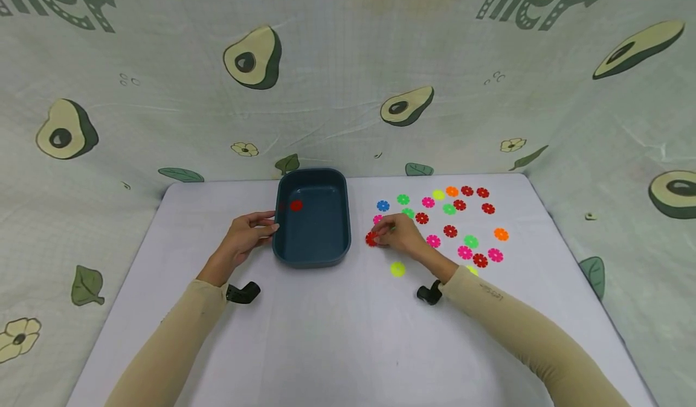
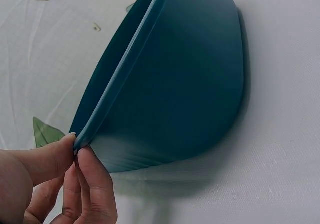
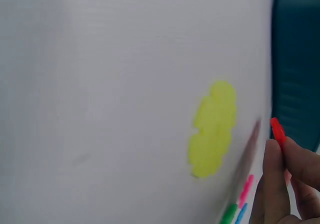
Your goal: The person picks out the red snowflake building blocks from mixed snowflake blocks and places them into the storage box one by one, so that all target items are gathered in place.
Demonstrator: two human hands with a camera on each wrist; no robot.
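A dark teal rectangular tub (image 1: pixel 312 259) stands on the white table. My left hand (image 1: pixel 246 236) pinches its left rim between thumb and fingers, as the left wrist view shows at the rim (image 2: pixel 120 79). Inside the tub lies a red notched disc (image 1: pixel 296 205). My right hand (image 1: pixel 399 233) pinches another red disc (image 1: pixel 371 239) by its edge, just right of the tub. In the right wrist view this red disc (image 3: pixel 278 130) is seen edge-on between thumb and finger, in front of the tub wall (image 3: pixel 297 64).
Several flower-shaped discs in red, pink, green, orange, yellow and blue (image 1: pixel 383 206) lie spread over the table's right half. One yellow disc (image 1: pixel 398 269) lies nearer the front, below my right hand. A cloth with avocado prints (image 1: pixel 252 57) hangs behind the table (image 1: pixel 337 346).
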